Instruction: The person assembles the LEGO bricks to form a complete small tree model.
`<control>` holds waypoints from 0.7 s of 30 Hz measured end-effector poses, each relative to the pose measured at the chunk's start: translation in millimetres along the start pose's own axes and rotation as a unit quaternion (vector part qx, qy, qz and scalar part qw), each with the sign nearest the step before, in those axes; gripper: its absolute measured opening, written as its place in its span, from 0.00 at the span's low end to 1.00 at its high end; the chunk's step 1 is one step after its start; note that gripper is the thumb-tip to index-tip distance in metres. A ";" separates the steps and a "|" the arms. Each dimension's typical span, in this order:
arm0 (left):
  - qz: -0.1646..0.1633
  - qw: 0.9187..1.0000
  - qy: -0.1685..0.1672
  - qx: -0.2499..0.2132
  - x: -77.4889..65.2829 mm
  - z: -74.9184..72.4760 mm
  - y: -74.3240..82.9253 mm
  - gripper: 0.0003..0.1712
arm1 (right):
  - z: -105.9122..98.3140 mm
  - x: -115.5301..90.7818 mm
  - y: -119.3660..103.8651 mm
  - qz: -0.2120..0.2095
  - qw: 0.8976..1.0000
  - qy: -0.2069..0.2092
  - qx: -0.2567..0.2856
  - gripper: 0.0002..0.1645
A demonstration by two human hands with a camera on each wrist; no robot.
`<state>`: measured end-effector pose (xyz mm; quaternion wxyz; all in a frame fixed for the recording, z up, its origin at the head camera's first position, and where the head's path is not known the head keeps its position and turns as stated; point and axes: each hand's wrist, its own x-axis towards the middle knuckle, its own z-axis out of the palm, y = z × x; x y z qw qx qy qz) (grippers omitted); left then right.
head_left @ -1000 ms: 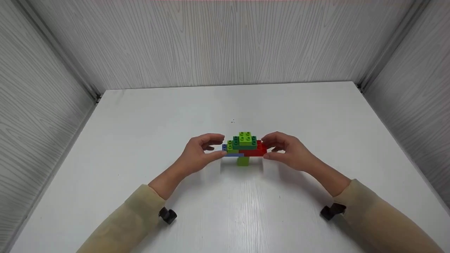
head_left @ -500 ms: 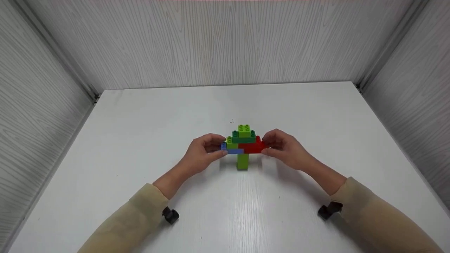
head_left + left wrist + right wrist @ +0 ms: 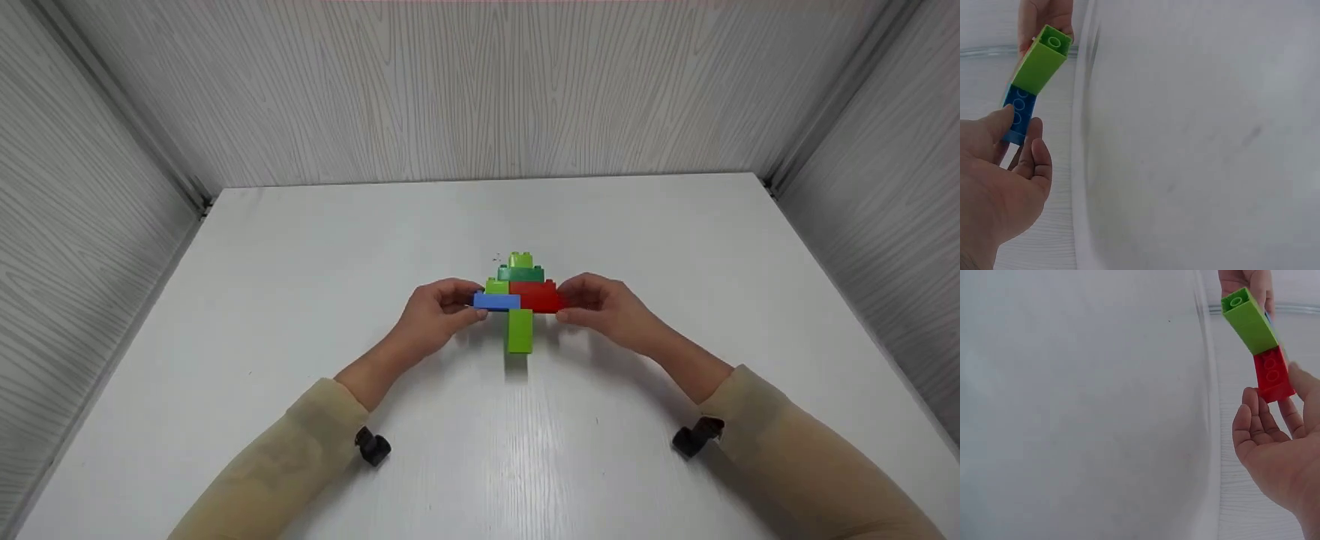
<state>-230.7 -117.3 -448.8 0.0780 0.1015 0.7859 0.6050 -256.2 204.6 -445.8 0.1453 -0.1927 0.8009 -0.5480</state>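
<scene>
A tree-shaped toy brick model [image 3: 520, 331] is held up between both hands, with its shadow on the table below. Its lime green trunk hangs under a row of a blue brick [image 3: 496, 302] and a red brick [image 3: 540, 298]; narrower green bricks are stacked above. My left hand [image 3: 427, 322] pinches the blue end between thumb and fingers. At the opposite side, my right hand [image 3: 619, 315] grips the red end likewise. Both wrist views show the hollow underside of the trunk [image 3: 1041, 67]. Seen from the head, the model leans back and its front faces up.
The white tabletop [image 3: 480, 450] spreads around the hands. A pale wood-grain panel [image 3: 480, 90] rises behind it, with similar panels at left and right. Small black devices [image 3: 373, 446] sit at both sleeve cuffs.
The hands have tilted the brick model: its top has swung away and its front has turned up, so the trunk shows longer. Both hands have shifted slightly away from the body, still holding the ends.
</scene>
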 end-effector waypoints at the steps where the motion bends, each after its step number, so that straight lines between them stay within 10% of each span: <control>1: 0.002 1.000 0.003 0.008 0.9 0.3 -0.5 0.19 | 0.0 0.8 0.5 -0.002 1.000 0.000 -0.004 0.21; 21: -0.038 0.990 -0.030 0.135 16.4 -6.7 -19.1 0.17 | 3.8 17.1 10.2 0.054 0.991 -0.002 -0.121 0.18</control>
